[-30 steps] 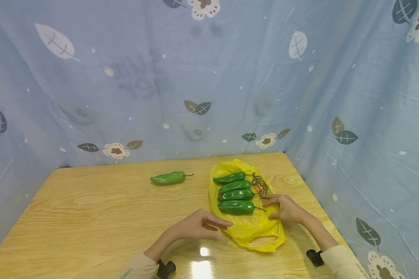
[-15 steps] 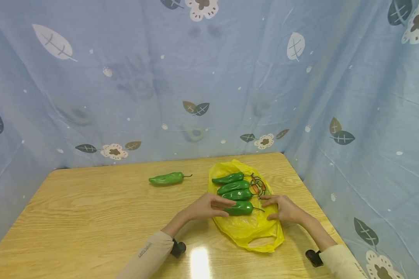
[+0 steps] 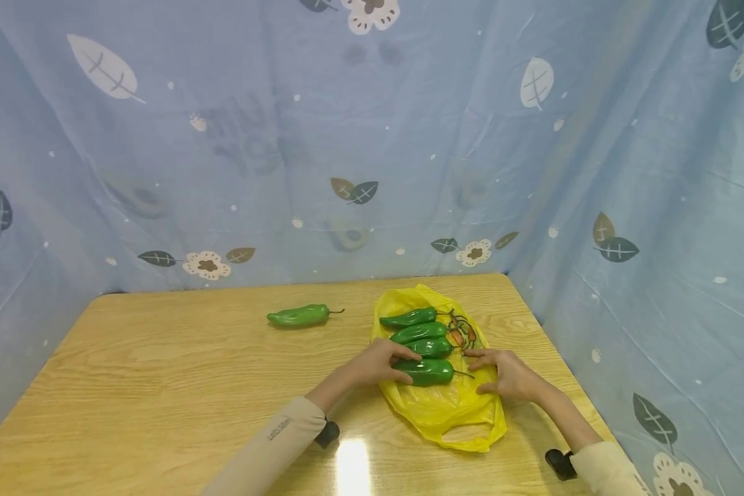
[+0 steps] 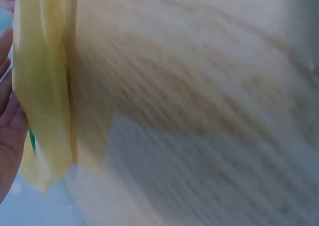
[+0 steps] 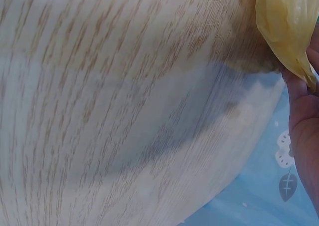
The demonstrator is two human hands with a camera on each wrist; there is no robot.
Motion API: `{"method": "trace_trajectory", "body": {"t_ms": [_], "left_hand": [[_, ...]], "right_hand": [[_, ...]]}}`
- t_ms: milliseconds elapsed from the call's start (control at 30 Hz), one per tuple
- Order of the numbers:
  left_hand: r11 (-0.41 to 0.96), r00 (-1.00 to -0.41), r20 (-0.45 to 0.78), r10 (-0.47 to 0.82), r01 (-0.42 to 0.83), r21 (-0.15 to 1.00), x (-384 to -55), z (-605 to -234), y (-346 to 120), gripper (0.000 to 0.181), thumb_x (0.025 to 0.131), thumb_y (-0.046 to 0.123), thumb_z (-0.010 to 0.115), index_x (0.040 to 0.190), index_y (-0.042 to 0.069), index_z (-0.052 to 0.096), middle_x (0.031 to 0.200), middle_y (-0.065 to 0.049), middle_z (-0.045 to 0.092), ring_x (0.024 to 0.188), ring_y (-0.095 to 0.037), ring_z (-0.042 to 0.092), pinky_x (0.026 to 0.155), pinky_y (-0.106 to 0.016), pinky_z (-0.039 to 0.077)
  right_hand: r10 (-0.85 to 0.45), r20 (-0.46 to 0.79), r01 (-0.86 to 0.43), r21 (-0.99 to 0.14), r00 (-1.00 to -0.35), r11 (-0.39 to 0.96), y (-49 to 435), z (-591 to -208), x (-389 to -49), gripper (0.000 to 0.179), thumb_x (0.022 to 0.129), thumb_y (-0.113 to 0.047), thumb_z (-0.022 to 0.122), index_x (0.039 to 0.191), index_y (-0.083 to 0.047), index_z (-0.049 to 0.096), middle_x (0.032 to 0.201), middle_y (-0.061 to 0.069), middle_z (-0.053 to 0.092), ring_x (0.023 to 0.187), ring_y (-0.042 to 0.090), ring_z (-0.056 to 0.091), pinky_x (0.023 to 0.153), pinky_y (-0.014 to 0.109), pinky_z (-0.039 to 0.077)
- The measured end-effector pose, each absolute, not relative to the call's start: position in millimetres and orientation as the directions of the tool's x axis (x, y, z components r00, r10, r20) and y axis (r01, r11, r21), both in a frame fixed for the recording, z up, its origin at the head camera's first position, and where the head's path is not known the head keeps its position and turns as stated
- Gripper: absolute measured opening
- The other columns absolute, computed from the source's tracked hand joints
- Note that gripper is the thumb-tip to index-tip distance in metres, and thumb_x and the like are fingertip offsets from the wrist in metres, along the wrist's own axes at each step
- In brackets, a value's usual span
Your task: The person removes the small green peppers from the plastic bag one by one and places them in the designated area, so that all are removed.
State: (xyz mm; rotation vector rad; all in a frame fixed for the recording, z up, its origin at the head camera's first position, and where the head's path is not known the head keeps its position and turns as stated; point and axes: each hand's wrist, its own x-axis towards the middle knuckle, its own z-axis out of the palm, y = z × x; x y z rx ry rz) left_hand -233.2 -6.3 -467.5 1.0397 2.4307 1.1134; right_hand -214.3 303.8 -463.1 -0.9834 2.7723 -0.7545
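Observation:
A yellow plastic bag [image 3: 452, 413] lies spread on the table with several green peppers side by side on it. My left hand [image 3: 378, 364] is at the nearest green pepper [image 3: 430, 373], thumb in front and fingers behind its left end. In the left wrist view, only part of the left hand [image 4: 10, 121] shows beside the yellow plastic. My right hand [image 3: 510, 375] holds the bag's right edge, thumb and index finger spread. The right wrist view has the bag's edge [image 5: 294, 36] running in between the right hand's thumb and fingers.
One more green pepper [image 3: 299, 316] lies on the wooden table [image 3: 180, 372], left of the bag. Small orange and dark stem-like shapes [image 3: 461, 333] are by the pepper stems. A blue patterned curtain [image 3: 254, 138] closes off the back and right side.
My left hand has moved up and right from the bag's front left edge, over the nearest green pepper, and down onto its left end. The right hand stays at the bag's edge.

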Motion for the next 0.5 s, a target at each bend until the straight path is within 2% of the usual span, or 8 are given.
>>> {"method": "trace_trajectory", "body": {"t_ms": [100, 167, 267, 500], "left_hand": [[0.465, -0.703, 0.048, 0.709, 0.518, 0.718, -232, -471, 0, 0.042, 0.081, 0.019, 0.078, 0.12, 0.011, 0.068, 0.118, 0.0, 0.068, 0.079, -0.002, 0.049, 0.074, -0.015, 0.042], [0.485, -0.709, 0.041, 0.704, 0.522, 0.702, -230, -476, 4, 0.043, 0.079, 0.02, 0.08, 0.12, 0.011, 0.069, 0.118, 0.0, 0.067, 0.092, -0.001, 0.052, 0.082, -0.015, 0.044], [0.505, -0.733, 0.039, 0.68, 0.506, 0.7, -228, -483, 9, 0.044, 0.077, 0.021, 0.082, 0.118, 0.01, 0.07, 0.117, 0.0, 0.067, 0.102, -0.002, 0.054, 0.091, -0.017, 0.044], [0.486, -0.797, 0.032, 0.603, 0.398, 0.778, -224, -482, 15, 0.047, 0.069, 0.01, 0.086, 0.113, 0.004, 0.07, 0.114, -0.006, 0.069, 0.111, -0.016, 0.061, 0.093, -0.02, 0.046]], "right_hand": [[-0.615, 0.07, -0.564, -0.489, -0.785, 0.665, 305, -464, -214, 0.036, 0.073, -0.009, 0.082, 0.106, 0.001, 0.072, 0.129, 0.021, 0.058, 0.12, 0.047, 0.048, 0.093, 0.059, 0.043], [-0.615, 0.073, -0.566, -0.488, -0.785, 0.664, 305, -464, -214, 0.036, 0.073, -0.009, 0.082, 0.106, 0.001, 0.072, 0.129, 0.021, 0.058, 0.12, 0.047, 0.049, 0.093, 0.059, 0.043], [-0.618, 0.074, -0.569, -0.487, -0.783, 0.663, 305, -465, -214, 0.036, 0.073, -0.01, 0.082, 0.106, 0.0, 0.072, 0.129, 0.02, 0.058, 0.12, 0.046, 0.049, 0.093, 0.058, 0.043], [-0.619, 0.078, -0.573, -0.481, -0.782, 0.664, 306, -465, -215, 0.039, 0.073, -0.01, 0.082, 0.109, 0.002, 0.071, 0.129, 0.02, 0.058, 0.12, 0.046, 0.049, 0.094, 0.059, 0.042]]}}
